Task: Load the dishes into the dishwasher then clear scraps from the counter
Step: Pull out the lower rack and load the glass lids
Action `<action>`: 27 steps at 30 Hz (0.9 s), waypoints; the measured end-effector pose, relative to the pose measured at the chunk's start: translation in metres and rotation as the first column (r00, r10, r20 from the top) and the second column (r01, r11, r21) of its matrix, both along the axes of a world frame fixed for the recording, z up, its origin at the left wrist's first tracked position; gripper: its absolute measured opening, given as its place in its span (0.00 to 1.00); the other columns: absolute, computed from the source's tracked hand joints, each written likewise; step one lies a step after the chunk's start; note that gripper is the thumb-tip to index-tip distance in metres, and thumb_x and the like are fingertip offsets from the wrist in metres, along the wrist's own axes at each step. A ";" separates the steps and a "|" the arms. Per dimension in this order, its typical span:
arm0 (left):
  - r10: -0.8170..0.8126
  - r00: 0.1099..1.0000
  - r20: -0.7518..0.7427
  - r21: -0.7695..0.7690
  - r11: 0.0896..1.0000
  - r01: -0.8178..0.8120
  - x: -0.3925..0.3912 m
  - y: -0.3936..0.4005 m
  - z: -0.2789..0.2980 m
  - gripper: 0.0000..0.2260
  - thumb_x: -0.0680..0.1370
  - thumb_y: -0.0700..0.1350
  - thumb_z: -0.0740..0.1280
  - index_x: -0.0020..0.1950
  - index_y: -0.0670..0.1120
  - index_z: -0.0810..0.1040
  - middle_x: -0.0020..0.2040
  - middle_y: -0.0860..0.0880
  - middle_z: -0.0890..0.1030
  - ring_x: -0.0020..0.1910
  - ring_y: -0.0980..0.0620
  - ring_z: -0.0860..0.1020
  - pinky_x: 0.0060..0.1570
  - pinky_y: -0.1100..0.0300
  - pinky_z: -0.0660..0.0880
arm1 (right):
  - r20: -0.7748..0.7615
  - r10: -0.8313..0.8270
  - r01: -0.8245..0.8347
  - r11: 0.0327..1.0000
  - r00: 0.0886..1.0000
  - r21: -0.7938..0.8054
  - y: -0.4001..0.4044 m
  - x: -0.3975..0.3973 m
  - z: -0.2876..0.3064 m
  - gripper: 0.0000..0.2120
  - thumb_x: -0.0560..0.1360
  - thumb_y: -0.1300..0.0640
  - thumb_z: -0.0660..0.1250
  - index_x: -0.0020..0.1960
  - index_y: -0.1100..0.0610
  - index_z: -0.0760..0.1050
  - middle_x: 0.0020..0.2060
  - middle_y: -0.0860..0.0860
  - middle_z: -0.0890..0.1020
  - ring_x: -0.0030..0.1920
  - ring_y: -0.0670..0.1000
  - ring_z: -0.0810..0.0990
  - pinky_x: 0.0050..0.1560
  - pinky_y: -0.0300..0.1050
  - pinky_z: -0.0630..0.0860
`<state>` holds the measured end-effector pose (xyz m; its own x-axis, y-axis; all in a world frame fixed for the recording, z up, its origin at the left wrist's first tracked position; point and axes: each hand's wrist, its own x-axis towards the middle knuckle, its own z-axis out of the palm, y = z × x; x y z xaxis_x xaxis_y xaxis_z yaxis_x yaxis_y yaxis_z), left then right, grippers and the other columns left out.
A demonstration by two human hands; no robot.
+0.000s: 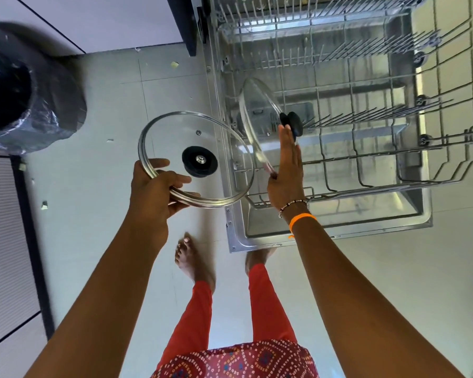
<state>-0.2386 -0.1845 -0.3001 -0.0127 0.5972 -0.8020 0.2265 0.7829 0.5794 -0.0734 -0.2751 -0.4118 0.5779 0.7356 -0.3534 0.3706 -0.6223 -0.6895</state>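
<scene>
Glass lid [194,159] with the black knob is hanging flat over the floor just left of the open dishwasher, and my left hand [153,189] is grasping its near metal rim, thumb on top and fingers curled underneath. A second glass lid [257,115] is standing on edge in the near left part of the lower rack [366,165], tilted, with its black knob [292,124] facing right. My right hand [286,170] is lying against that lid with fingers straight and together, fingertips touching the knob and the heel of the palm at the lid's near rim; nothing is being gripped there. The rack is sitting pulled out over the lowered dishwasher door [339,227]. At the far left I am seeing a black bin [25,99] lined with a bag, and small scraps [174,64] are lying scattered on the pale floor tiles [93,214].
</scene>
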 end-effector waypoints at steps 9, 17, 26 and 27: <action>-0.027 0.999 0.043 -0.012 1.000 0.028 0.009 0.000 -0.006 0.14 0.74 0.31 0.57 0.55 0.46 0.67 0.40 0.46 0.80 0.32 0.46 0.80 0.38 0.58 0.74 | -0.019 -0.525 0.520 0.837 0.851 0.171 -0.037 0.046 0.050 0.28 0.71 0.77 0.54 0.68 0.60 0.69 0.56 0.55 0.78 0.46 0.50 0.80 0.46 0.33 0.76; -0.067 0.989 0.135 -0.001 0.998 0.067 0.047 -0.011 -0.011 0.13 0.73 0.32 0.60 0.49 0.50 0.68 0.46 0.41 0.77 0.40 0.41 0.79 0.35 0.60 0.74 | -0.065 -0.683 0.678 0.701 0.728 0.222 -0.066 0.069 0.079 0.23 0.71 0.71 0.59 0.53 0.44 0.75 0.37 0.33 0.78 0.40 0.43 0.80 0.49 0.57 0.79; -0.180 0.977 0.113 0.025 0.984 0.178 0.064 -0.016 -0.011 0.14 0.72 0.31 0.61 0.51 0.48 0.68 0.50 0.39 0.77 0.38 0.42 0.79 0.36 0.58 0.74 | -0.036 -0.703 0.676 0.667 0.710 0.312 -0.065 0.078 0.100 0.20 0.72 0.66 0.62 0.62 0.53 0.74 0.46 0.37 0.79 0.54 0.45 0.80 0.55 0.55 0.78; -0.180 0.978 0.107 0.026 0.984 0.178 0.065 -0.016 -0.011 0.14 0.72 0.31 0.61 0.51 0.49 0.68 0.50 0.39 0.77 0.39 0.41 0.79 0.36 0.58 0.74 | -0.022 -0.688 0.657 0.683 0.725 0.318 -0.064 0.079 0.102 0.20 0.73 0.66 0.62 0.64 0.54 0.73 0.49 0.40 0.80 0.55 0.46 0.80 0.56 0.54 0.78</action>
<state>-0.1741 -0.2005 -0.3113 0.1823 0.5945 -0.7832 0.2970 0.7261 0.6202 0.0057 -0.3388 -0.3096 0.9749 0.1917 -0.1132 0.0007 -0.5110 -0.8596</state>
